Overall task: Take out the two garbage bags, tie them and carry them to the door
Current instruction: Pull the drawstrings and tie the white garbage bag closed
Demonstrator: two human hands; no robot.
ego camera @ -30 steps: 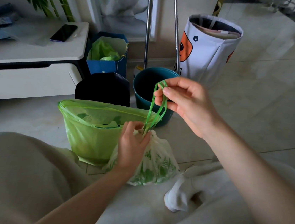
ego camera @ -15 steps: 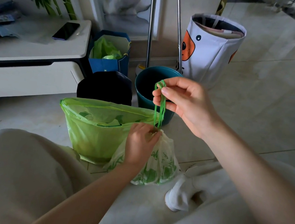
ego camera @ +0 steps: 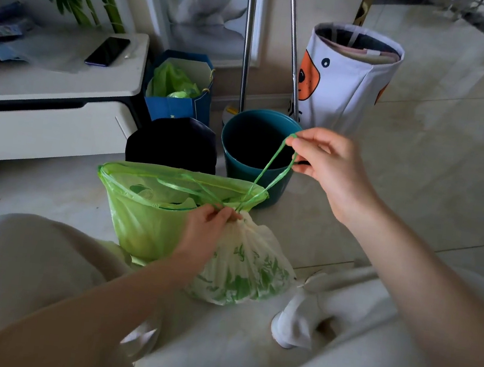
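A white garbage bag with green print (ego camera: 245, 272) sits on the floor between my knees. My left hand (ego camera: 209, 231) is clamped around its gathered neck. From that neck a green drawstring loop (ego camera: 269, 174) runs up and to the right, and my right hand (ego camera: 325, 166) pinches its end over the teal bin. Just behind stands a second, light green garbage bag (ego camera: 142, 217), open at the top, with its own drawstring lying slack across the mouth.
An empty teal bin (ego camera: 241, 131) and a dark bin (ego camera: 172, 144) stand behind the bags. A blue paper bag (ego camera: 177, 105), two metal poles (ego camera: 247, 40), a white fabric basket (ego camera: 347, 83) and a white cabinet (ego camera: 47, 116) with a phone (ego camera: 107, 51) line the back.
My right hand has pulled the drawstring loop out to the right and stretched it at a slant. My left hand keeps its grip on the bag's neck.
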